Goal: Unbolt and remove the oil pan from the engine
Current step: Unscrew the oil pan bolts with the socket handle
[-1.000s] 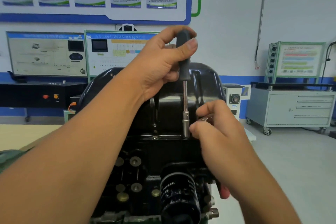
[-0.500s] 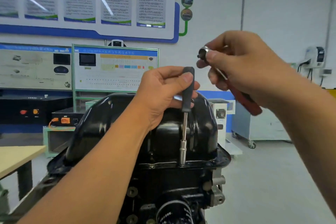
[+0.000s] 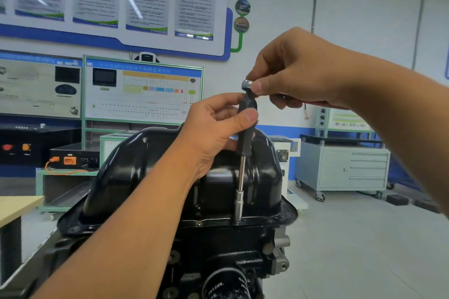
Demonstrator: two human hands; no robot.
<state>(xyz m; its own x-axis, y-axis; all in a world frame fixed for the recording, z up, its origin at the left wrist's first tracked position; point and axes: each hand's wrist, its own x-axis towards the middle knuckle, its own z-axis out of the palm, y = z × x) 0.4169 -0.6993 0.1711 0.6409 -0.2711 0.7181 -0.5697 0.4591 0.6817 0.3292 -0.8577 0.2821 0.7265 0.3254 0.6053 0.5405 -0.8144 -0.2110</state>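
Behind the hands, the room's white wall carried instruction posters (image 3: pixel 145 0) and training panels (image 3: pixel 143 94); a grey wheeled cabinet (image 3: pixel 345 167) stood on the pale floor below the right hand. The black oil pan (image 3: pixel 136 167) sat under both hands, bolted on the engine (image 3: pixel 218 245). The socket driver (image 3: pixel 243 160) stood upright, long axis vertical, socket down on the pan flange. The left hand (image 3: pixel 213 133) gripped its black handle. The right hand (image 3: pixel 296 73), just above, pinched a metal ratchet head (image 3: pixel 247 85) touching the handle's top.
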